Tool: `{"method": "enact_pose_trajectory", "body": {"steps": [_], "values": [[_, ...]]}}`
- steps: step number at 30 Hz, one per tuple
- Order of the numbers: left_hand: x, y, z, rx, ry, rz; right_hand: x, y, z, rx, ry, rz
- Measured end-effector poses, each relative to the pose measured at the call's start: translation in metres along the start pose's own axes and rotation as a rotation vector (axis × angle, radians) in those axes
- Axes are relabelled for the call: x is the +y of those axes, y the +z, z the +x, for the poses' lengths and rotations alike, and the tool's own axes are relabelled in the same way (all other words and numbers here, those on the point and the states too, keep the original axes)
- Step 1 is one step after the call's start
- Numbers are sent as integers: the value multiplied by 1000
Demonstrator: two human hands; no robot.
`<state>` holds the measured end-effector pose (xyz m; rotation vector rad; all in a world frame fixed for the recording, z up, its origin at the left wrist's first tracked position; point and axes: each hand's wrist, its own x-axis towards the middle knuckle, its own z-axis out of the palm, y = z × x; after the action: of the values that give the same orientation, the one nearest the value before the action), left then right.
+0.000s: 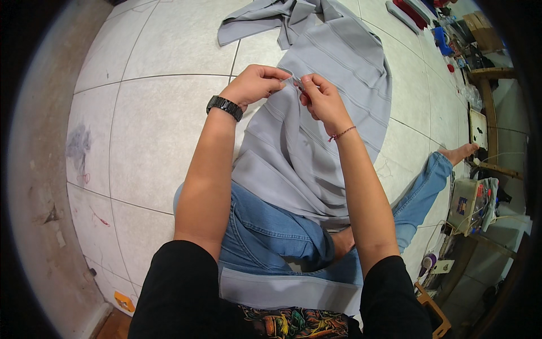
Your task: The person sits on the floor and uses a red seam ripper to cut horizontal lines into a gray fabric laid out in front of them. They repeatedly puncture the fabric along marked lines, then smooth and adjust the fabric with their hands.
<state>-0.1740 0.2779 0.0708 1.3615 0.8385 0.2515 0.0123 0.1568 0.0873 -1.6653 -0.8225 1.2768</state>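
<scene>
A long piece of grey fabric (322,147) with several stitched seams lies across my legs and the floor. Above it, my left hand (257,85) is closed in a pinch, thumb and forefinger on a raised bit of the cloth. Close by on the right, the closed fingers of my right hand (324,101) hold a small, thin, metallic-looking tool (298,85) against the same spot. Its exact kind is too small to make out. The fingertips of both hands almost meet there.
Pale floor tiles (164,124) surround the cloth, with a wall (45,169) on the left. At right stand a wooden frame (491,113) and a plastic container (464,206) with odds and ends. An orange piece (124,301) lies at lower left. Folded cloth (406,14) lies far right.
</scene>
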Motion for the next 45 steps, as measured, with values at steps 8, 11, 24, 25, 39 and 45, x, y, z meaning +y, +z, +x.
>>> {"method": "enact_pose_trajectory", "body": {"steps": [8,11,24,25,39,45], "values": [[3,0,0,-14,16,24,1,-1,2,-15,-40,-16],[4,1,-3,4,38,50,2,1,3,-9,-64,-24],[11,-1,-9,31,46,82,7,8,9,53,-192,-86],[11,-1,-9,28,46,74,7,8,9,50,-203,-79],[7,-3,-9,22,108,101,1,6,9,141,-85,13],[10,-1,-8,41,47,-25,10,6,18,47,-178,-70]]}}
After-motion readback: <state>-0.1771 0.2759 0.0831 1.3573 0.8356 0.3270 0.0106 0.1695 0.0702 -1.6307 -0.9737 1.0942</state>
